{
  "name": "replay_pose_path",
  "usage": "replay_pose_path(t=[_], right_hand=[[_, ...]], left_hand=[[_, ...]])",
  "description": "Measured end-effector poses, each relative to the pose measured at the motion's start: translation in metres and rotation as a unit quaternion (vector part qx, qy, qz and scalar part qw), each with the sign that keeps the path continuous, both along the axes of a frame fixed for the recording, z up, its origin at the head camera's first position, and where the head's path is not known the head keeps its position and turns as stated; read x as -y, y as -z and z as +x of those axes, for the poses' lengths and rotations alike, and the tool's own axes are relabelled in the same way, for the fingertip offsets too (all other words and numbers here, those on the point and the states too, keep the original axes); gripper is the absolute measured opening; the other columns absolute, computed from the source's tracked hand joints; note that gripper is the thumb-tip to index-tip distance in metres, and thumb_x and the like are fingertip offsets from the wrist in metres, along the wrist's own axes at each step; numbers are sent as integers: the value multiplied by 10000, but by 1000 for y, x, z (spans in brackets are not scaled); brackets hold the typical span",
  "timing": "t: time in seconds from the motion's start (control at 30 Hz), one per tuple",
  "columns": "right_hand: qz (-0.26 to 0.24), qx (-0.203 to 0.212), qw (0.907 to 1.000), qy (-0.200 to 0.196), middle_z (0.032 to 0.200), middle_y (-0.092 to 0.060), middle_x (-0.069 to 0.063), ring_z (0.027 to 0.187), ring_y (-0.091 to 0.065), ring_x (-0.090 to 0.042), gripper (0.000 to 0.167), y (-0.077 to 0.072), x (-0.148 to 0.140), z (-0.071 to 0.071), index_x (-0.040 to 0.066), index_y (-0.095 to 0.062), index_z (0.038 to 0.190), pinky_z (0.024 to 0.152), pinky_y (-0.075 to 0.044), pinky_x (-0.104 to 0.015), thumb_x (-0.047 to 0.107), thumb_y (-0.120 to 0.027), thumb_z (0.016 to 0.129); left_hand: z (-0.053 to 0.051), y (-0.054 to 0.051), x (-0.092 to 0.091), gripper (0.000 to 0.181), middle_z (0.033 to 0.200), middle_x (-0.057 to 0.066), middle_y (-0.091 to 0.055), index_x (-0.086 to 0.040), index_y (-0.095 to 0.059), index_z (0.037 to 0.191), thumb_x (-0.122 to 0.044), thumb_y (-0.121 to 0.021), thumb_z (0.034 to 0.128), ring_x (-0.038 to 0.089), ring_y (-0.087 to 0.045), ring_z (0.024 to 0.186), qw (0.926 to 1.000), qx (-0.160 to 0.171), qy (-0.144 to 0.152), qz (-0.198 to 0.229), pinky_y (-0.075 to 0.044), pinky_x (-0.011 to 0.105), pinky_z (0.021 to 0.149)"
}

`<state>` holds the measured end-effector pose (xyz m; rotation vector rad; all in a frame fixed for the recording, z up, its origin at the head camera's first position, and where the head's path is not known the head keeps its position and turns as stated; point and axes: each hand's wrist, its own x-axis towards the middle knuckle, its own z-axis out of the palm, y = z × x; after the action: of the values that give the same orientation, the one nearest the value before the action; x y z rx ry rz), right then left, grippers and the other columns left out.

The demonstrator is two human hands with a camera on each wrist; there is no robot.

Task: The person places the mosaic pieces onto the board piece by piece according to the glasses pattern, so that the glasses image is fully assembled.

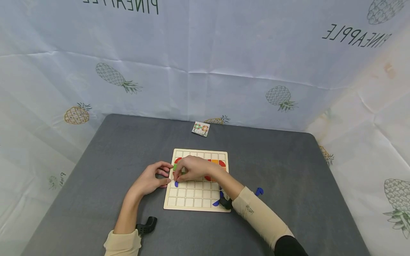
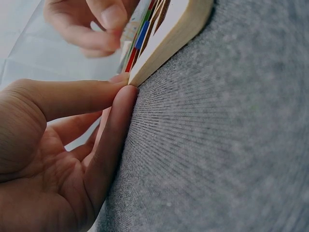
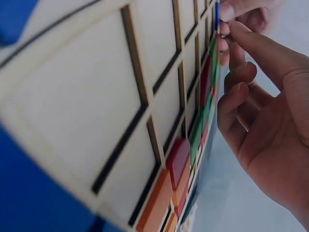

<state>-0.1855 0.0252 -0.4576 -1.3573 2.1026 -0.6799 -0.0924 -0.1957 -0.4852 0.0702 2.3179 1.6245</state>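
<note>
A pale wooden grid board [image 1: 193,203] lies on the grey table, with a blue piece [image 1: 176,184] in a cell by its left side. Bent fingers of my right hand [image 1: 193,168] hover close over that piece. Both wrist views show a gap between the fingertips and the blue piece [image 2: 142,35], which lies flat on the board. My left hand [image 1: 150,179] pinches the board's left edge between thumb and finger, clearly seen in the left wrist view. Red and green pieces [image 3: 205,116] fill cells in the upper rows, partly hidden by my right hand.
A small pattern card [image 1: 200,128] lies beyond the board. Loose blue pieces [image 1: 216,203] rest on the board's lower right, near the black right wrist mount [image 1: 225,203]. Another blue piece [image 1: 259,191] lies on the table [image 1: 275,160] right of my forearm. A pineapple-print cloth [image 1: 205,42] hangs behind.
</note>
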Motion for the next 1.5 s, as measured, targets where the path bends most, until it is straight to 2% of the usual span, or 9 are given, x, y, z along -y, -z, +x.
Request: replay_pose_path(t=[0.13, 0.33, 0.5, 0.77, 1.1, 1.4, 1.5], right_hand=[[-169, 188, 9993, 259, 1030, -791, 18, 682, -588, -42, 106, -3, -14, 2, 152, -841, 1101, 678, -494, -162, 167, -783, 1014], [-429, 442, 9972, 432, 997, -780, 17, 615, -575, -64, 123, -9, -40, 5, 133, -840, 1115, 618, -498, -183, 167, -780, 1014], [-644, 460, 9952, 572, 1010, -778, 19, 668, -636, -103, 142, -12, -68, 7, 135, -840, 1131, 636, -541, -206, 195, -780, 1018], [-810, 422, 9895, 1123, 1025, -783, 22, 745, -654, -108, 148, -9, -125, 11, 131, -833, 1128, 689, -570, -236, 220, -755, 1039], [-553, 400, 9780, 1973, 1054, -786, 5, 717, -616, -63, 190, -13, -206, 27, 122, -832, 1132, 634, -549, -247, 260, -802, 1004], [10, 824, 9660, 2449, 1099, -756, -109, 704, -616, -37, 325, -6, -261, 45, 88, -785, 1221, 607, -531, -231, 218, -869, 936], [107, 782, 9634, 2562, 1115, -710, -103, 718, -591, -24, 370, -3, -275, 51, 95, -764, 1241, 620, -519, -223, 209, -890, 912]], left_hand=[[0, 1, -1, 495, 1259, 229, -618, 35, -630, 1392, 52, -792, 925, 289, -651, 1083, 10000, 40, -44, -57, -682, 338, 746], [1, 1, -3, 489, 1255, 227, -615, 33, -632, 1389, 52, -792, 928, 279, -647, 1067, 9997, 68, -100, -196, -682, 338, 740], [1, 0, -3, 491, 1263, 227, -617, 27, -635, 1391, 51, -795, 927, 285, -644, 1076, 9996, 62, -126, -238, -684, 342, 739], [2, 0, -3, 499, 1267, 222, -614, 26, -634, 1395, 48, -799, 925, 285, -637, 1081, 9996, 67, -127, -239, -678, 334, 736], [2, 0, -3, 504, 1277, 227, -610, 29, -628, 1404, 50, -794, 928, 292, -641, 1089, 9997, 36, -106, -210, -675, 326, 733], [1, 0, -3, 505, 1274, 231, -612, 36, -624, 1406, 57, -790, 929, 284, -640, 1084, 9997, 20, -100, -211, -676, 325, 733], [1, 0, -4, 499, 1273, 229, -612, 33, -627, 1402, 55, -791, 931, 284, -638, 1082, 9997, 22, -97, -218, -676, 322, 734]])
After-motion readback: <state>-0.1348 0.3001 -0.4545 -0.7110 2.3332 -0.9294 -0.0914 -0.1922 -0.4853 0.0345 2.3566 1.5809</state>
